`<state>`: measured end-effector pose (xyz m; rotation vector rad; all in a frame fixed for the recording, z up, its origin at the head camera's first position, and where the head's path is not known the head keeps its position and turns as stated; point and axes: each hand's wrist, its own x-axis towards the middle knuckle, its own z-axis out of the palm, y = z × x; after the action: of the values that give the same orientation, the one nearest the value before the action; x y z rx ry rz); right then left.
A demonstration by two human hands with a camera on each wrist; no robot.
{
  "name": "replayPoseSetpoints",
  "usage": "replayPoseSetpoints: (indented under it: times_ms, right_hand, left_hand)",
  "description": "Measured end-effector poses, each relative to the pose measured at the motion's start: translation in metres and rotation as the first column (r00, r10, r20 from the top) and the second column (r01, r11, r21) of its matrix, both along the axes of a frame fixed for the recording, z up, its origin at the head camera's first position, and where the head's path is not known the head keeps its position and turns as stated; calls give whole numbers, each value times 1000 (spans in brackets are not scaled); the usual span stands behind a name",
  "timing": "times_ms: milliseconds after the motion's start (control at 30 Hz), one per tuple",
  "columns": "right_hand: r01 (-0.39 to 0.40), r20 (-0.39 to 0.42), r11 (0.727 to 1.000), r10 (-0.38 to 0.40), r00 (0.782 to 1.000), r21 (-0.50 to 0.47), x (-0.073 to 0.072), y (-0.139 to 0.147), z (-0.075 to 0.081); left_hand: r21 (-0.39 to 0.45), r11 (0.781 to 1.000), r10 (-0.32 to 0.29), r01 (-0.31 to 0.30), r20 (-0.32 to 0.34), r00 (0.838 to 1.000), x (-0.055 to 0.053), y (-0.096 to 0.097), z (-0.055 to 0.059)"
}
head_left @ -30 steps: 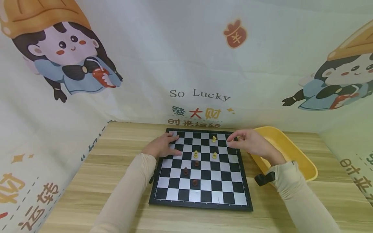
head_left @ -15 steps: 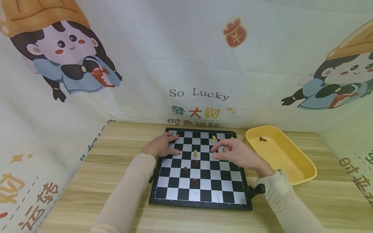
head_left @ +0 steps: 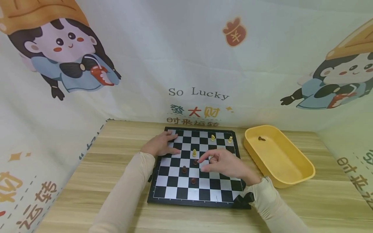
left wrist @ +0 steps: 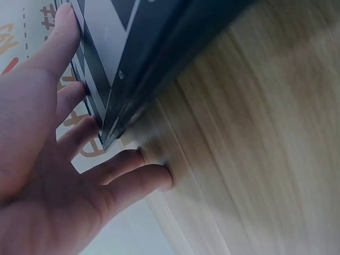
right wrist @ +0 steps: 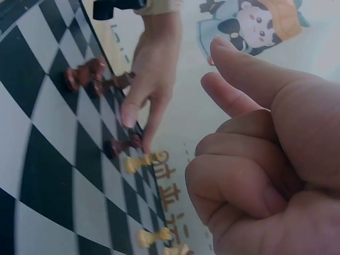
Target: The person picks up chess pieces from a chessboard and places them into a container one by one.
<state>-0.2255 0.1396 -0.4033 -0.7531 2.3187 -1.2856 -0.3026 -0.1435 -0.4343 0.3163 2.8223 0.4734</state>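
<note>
A black-and-white chessboard [head_left: 198,204] lies on the table. My left hand [head_left: 158,144] rests spread over its far left edge; in the left wrist view the fingers [left wrist: 138,187] are nearly straight. My right hand [head_left: 222,164] hovers over the board's middle, thumb and index finger apart, other fingers curled, with nothing between them. Just left of the fingertips stands a dark red chess piece [head_left: 195,162]. Two more dark red pieces, one [head_left: 184,169] and another [head_left: 193,181], stand nearer me. Yellow pieces stand beyond: one [head_left: 194,152], a knight-like one [head_left: 213,137] and one [head_left: 230,139] near the far right corner.
To the board's right stands a yellow plastic bin [head_left: 279,181], with a dark red chess piece [head_left: 261,138] lying inside. Patterned cloth [head_left: 201,64] hangs behind and at both sides of the wood-grain table [head_left: 96,168].
My right hand has moved left and nearer me, from the board's right edge to its middle. The bin's inside and the far right yellow piece have come into view. My left hand stays put.
</note>
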Motion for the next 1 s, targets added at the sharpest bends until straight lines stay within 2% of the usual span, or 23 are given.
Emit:
replayPoseSetpoints:
  times_ms: [200, 367, 633, 700, 900, 1000]
  right_hand:
    - [-24, 50, 1000, 23, 998, 4, 1, -8, -17]
    - [-54, 90, 999, 54, 994, -6, 2, -13, -27]
    - [-51, 191, 999, 52, 980, -14, 7, -18, -39]
    - [-51, 186, 999, 51, 981, -4, 8, -19, -42]
    - [-55, 89, 997, 50, 995, 54, 7, -24, -51]
    - [-47, 102, 998, 42, 994, 51, 7, -26, -53]
  left_hand:
    - [-3, 1000, 2, -2, 3, 1000, -2, -1, -2]
    - [-3, 1000, 4, -4, 5, 1000, -2, -1, -1]
    - [5, 1000, 0, 0, 2, 1000, -2, 1, 1]
    - [5, 1000, -1, 1, -1, 1000, -1, 1, 2]
    - [13, 1000, 2, -2, -3, 1000, 2, 0, 5]
    - [13, 1000, 3, -3, -1, 1000, 2, 0, 5]
